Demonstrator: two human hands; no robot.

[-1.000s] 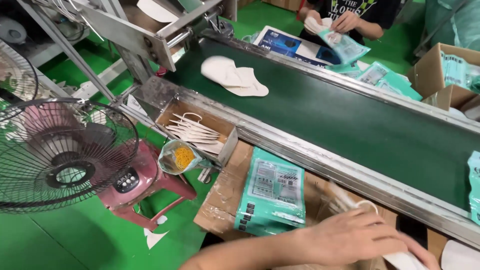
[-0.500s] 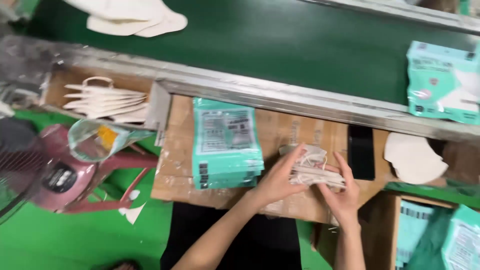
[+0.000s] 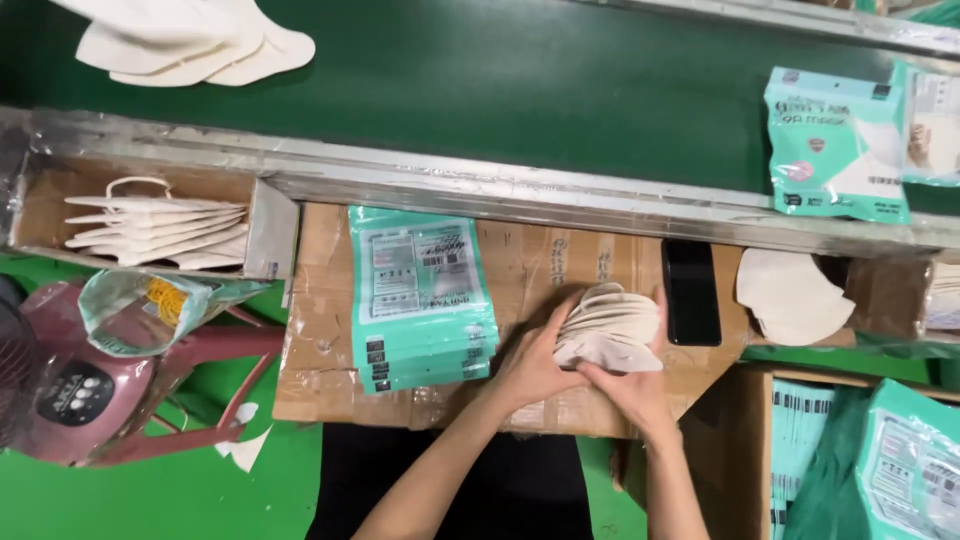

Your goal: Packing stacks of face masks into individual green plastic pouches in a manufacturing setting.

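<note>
Both hands closed on a fanned stack of white folded masks [image 3: 610, 328], held just above the cardboard-covered counter [image 3: 540, 260], near its middle and toward its near edge. Left hand [image 3: 530, 365] gripping the stack's left side, fingers curled up along its edge; right hand [image 3: 632, 392] cupping it from below, thumb pressed over the lowest mask.

Just left of the hands, a neat pile of teal printed mask pouches [image 3: 420, 295], lying flat from the far edge of the counter down toward the near one, lower pouches stepped out below the top one. Just right of the stack, a black phone [image 3: 691, 292], face up, lying lengthwise from far to near. Farther right, near the counter's right end, a small heap of loose white masks [image 3: 793, 293].

Beyond the counter's left edge, an open cardboard box [image 3: 40, 215] with a layered pile of white ear-loop masks [image 3: 160, 228] inside, one loop standing up at the top. Below that box, a crumpled clear plastic bag [image 3: 150, 305] with something yellow in it, resting on a pink plastic stool [image 3: 190, 345].

Along the counter's far edge, a metal rail, then a green conveyor belt [image 3: 520, 85]: several white masks [image 3: 195, 40] on its upper left, two filled teal mask packs [image 3: 835, 145] at its right. At lower right, a carton [image 3: 800, 440] holding upright teal pouches, another teal pack [image 3: 915, 465] beside it.
</note>
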